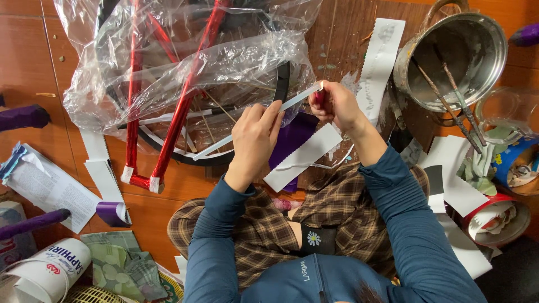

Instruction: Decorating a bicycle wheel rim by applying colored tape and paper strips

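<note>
Before you, a red frame (185, 101) under crumpled clear plastic wrap (224, 62) lies on the wooden floor (33, 62), with a steel pot (483, 50) to your right. Your left hand (255, 140) and right hand (334, 104) hold a thin white strip (247, 126) between them, above purple paper (292, 137). Your fingers (274, 112) on both hands are pressed together, pinching the strip.

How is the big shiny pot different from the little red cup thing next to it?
The large silver metal pot is grey inside and holds two long thin sticks; the small round red-rimmed container holds white paper scraps. The pot is much wider than the container. The pot lies further from the person, the container nearer their knee. Both are round, open-topped and on the wooden floor.
</note>
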